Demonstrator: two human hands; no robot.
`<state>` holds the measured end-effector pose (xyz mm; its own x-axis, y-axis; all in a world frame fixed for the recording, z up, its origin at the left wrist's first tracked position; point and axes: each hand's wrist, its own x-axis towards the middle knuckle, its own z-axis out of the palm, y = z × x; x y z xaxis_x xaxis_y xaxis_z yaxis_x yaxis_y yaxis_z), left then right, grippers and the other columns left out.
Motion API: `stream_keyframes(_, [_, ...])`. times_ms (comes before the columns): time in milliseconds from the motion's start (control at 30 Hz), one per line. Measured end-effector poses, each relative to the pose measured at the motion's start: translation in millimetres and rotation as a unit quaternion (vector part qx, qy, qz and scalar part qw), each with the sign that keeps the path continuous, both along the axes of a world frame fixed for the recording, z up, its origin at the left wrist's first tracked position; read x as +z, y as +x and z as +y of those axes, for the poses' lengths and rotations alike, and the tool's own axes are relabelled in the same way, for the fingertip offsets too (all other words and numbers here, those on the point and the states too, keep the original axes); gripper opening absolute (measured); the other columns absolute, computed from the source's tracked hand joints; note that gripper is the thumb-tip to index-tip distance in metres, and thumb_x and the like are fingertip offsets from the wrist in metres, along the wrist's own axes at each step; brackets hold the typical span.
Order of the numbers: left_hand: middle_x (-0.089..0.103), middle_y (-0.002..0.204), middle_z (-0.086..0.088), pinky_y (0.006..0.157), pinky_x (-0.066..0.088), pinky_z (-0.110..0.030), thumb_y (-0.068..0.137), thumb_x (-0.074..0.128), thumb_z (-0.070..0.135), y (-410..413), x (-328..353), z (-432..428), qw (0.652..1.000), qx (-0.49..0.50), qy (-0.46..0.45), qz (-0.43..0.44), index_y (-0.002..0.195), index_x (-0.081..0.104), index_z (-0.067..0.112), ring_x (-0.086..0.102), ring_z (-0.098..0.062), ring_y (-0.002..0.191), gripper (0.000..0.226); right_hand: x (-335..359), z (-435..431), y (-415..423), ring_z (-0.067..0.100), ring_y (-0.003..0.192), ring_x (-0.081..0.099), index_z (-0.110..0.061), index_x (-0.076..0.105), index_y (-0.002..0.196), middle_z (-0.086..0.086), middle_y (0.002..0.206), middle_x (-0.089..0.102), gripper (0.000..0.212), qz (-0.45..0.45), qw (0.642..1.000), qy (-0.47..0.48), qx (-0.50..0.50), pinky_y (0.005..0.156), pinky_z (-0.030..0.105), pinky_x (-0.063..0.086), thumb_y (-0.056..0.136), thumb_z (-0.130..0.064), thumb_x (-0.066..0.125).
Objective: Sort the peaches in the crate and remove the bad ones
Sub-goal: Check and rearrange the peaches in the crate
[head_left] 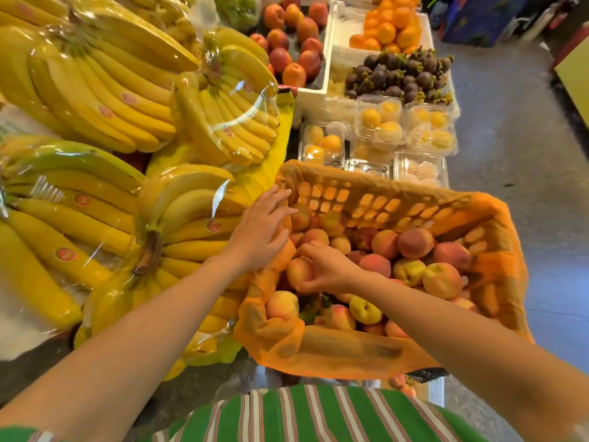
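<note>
Orange mesh liner (pixel 318 349) drapes over the walls of the crate (pixel 398 205), which is heaped with peaches (pixel 414 242) almost from wall to wall. The right hand (pixel 328 266) reaches across to the crate's left edge, where its fingers and thumb are curled round one peach (pixel 298 271) on top of the pile, just inside the rim. The left hand (pixel 261 228) lies on the left rim towards the far-left corner. Its fingers are straight and spread on the liner and hold nothing, and it looks to be steadying the crate. Wrapped bananas (pixel 95 90) lie just beside that edge.

A peach is light enough for one hand, but it is soft and bruises under fingertip pressure. It is probably best cupped in the palm with the fingers spread round its sides, not pinched at the top. The fuzzy skin should give a fair hold, so little squeeze is needed. Turning it in the hand would show the hidden underside, where bad spots tend to sit. The pile is loose, so neighbours may roll into the gap when one is lifted. The slack liner at the rim could also catch a finger.
</note>
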<state>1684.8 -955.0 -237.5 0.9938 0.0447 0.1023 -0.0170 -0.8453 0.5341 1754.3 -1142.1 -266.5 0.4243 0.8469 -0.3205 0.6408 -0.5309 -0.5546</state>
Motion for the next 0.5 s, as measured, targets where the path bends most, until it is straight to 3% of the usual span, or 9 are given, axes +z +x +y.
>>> stream_keyframes(67, [0.042, 0.147, -0.001, 0.111, 0.029, -0.049, 0.087, 0.056, 0.022, 2, 2, 1, 1.0, 0.004, 0.008, -0.01, 0.121, 0.061, 0.021, 0.023, -0.022, 0.144, 0.034, 10, -11, 7, 0.014, 0.112, 0.052, -0.018, 0.051, 0.127, 0.0, 0.125, 0.054, 0.062, 0.131, 0.988, 0.054, -0.068, 0.09, 0.029, 0.049, 0.075, -0.033, 0.081])
stream_keyframes(133, [0.056, 0.132, -0.002, 0.105, 0.035, -0.048, 0.085, 0.053, 0.025, 6, 7, -1, 0.999, 0.002, 0.03, -0.04, 0.114, 0.066, 0.02, 0.036, -0.026, 0.136, 0.032, 22, -26, 14, 0.013, 0.118, 0.054, -0.022, 0.049, 0.129, -0.004, 0.132, 0.052, 0.065, 0.264, 0.946, 0.102, -0.156, 0.095, 0.031, 0.051, 0.074, -0.027, 0.083])
stream_keyframes(233, [0.067, 0.103, 0.004, 0.092, 0.04, -0.041, 0.085, 0.046, 0.031, 11, 21, -12, 0.993, -0.019, 0.059, -0.104, 0.102, 0.07, 0.022, 0.05, -0.022, 0.114, 0.031, 40, -48, 20, 0.013, 0.118, 0.058, -0.024, 0.049, 0.13, -0.004, 0.133, 0.053, 0.068, 0.345, 0.893, 0.165, -0.237, 0.092, 0.031, 0.054, 0.073, -0.014, 0.084])
stream_keyframes(300, [0.068, 0.089, 0.004, 0.083, 0.041, -0.035, 0.088, 0.046, 0.036, 13, 30, -27, 0.995, -0.027, 0.02, -0.098, 0.1, 0.07, 0.021, 0.055, -0.018, 0.096, 0.031, 51, -59, 21, 0.011, 0.118, 0.057, -0.02, 0.046, 0.132, -0.001, 0.132, 0.053, 0.072, 0.317, 0.892, 0.203, -0.25, 0.091, 0.026, 0.053, 0.072, -0.004, 0.082])
stream_keyframes(367, [0.069, 0.085, 0.004, 0.077, 0.048, -0.034, 0.089, 0.047, 0.05, 17, 42, -47, 0.996, -0.015, -0.091, 0.016, 0.106, 0.068, 0.022, 0.062, -0.015, 0.085, 0.039, 60, -68, 20, 0.012, 0.121, 0.054, -0.017, 0.043, 0.133, 0.002, 0.13, 0.053, 0.076, 0.252, 0.91, 0.232, -0.234, 0.095, 0.027, 0.051, 0.07, 0.0, 0.082])
stream_keyframes(433, [0.071, 0.09, 0.0, 0.071, 0.053, -0.032, 0.085, 0.051, 0.065, 22, 52, -65, 0.964, 0.001, -0.214, 0.16, 0.109, 0.066, 0.022, 0.068, -0.016, 0.08, 0.052, 68, -75, 17, 0.016, 0.122, 0.051, -0.015, 0.042, 0.134, 0.004, 0.129, 0.051, 0.077, 0.185, 0.925, 0.259, -0.206, 0.098, 0.03, 0.049, 0.069, -0.005, 0.083])
stream_keyframes(500, [0.072, 0.095, -0.006, 0.063, 0.053, -0.026, 0.085, 0.058, 0.059, 26, 57, -80, 0.922, -0.003, -0.313, 0.226, 0.11, 0.066, 0.02, 0.071, -0.016, 0.077, 0.047, 76, -81, 12, 0.016, 0.121, 0.051, -0.011, 0.042, 0.134, 0.006, 0.13, 0.05, 0.074, 0.119, 0.933, 0.285, -0.185, 0.098, 0.028, 0.048, 0.07, -0.012, 0.08])
